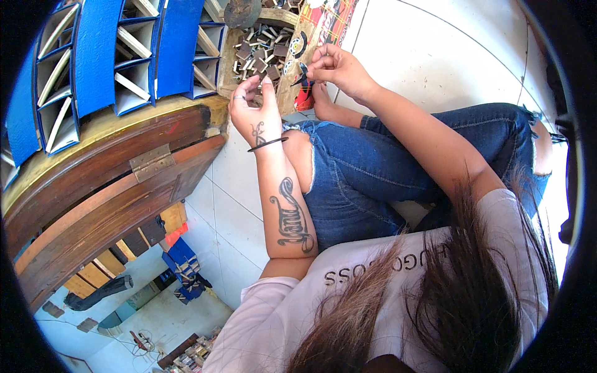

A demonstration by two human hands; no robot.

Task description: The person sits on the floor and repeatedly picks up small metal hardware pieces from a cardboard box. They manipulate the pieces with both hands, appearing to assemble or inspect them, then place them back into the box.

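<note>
My left hand [252, 107] is at the rim of a wooden tray [227, 68], palm up, with fingers curved and thumb apart; I see nothing held in it. Many small pale sticks and brown square pieces [256, 56] lie heaped in that tray, partly hidden behind my fingers. To the right, my right hand [339, 71] is raised with thumb and fingertips drawn together. Whatever they pinch, if anything, is too small to make out. Close by its fingertips, black and white shapes [300, 71] show against a red plaid-patterned board [323, 31].
Blue open-sided boxes [93, 56] with pale slats set diagonally inside stand along the left. Below them runs a brown wooden bench with a metal hinge [151, 163]. White floor tiles [429, 56] extend to the right. My jeans-clad legs [385, 155] are folded beneath my arms.
</note>
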